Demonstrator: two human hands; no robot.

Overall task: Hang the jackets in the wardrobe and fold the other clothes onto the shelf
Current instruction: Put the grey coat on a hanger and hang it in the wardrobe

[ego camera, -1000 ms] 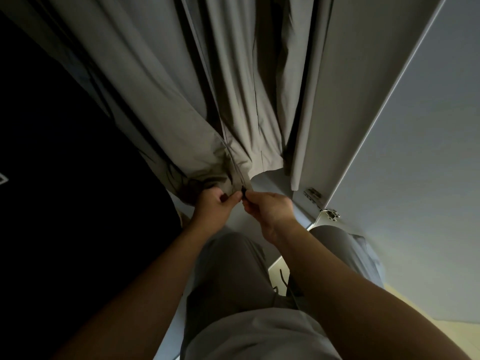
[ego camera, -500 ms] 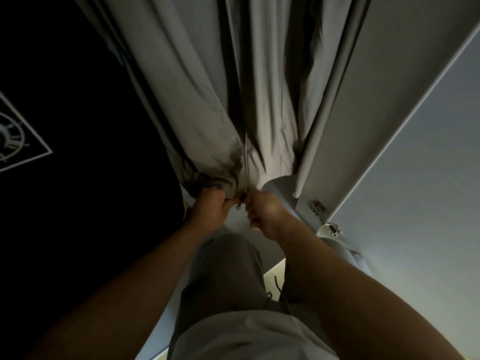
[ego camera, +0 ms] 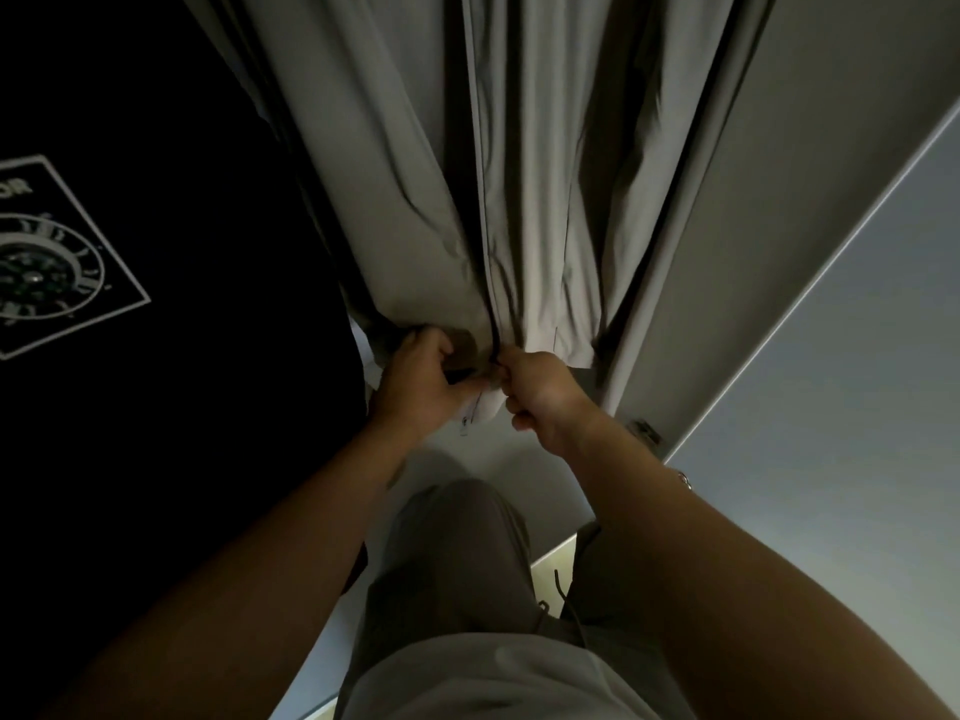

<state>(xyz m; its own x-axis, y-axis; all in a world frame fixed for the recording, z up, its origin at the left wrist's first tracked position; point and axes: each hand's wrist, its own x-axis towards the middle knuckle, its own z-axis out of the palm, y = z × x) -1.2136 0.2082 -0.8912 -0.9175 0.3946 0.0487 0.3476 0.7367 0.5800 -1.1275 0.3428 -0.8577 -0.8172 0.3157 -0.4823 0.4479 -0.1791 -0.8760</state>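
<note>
Nudged upward, left hand [ego camera: 422, 379] grips jacket hem [ego camera: 485, 407] (right hand [ego camera: 540, 392] pinches its zip [ego camera: 492, 343]).

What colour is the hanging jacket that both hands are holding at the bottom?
The jacket is plain light grey, with no pattern; the head view shows it best.

Grey jacket [ego camera: 524, 163]: hangs in the wardrobe, its front edges meeting along a zip line [ego camera: 484, 226].
Left hand [ego camera: 421, 379]: fingers curled round the bunched bottom hem, left of the zip.
Right hand [ego camera: 540, 392]: pinches the hem at the foot of the zip, just beside the left hand; what it pinches is too dark to tell.
Black garment [ego camera: 182, 226]: hangs to the left, bearing a white printed emblem.
Wardrobe door [ego camera: 841, 366]: stands open on the right, hinge [ego camera: 647, 431] low on the side panel.
</note>
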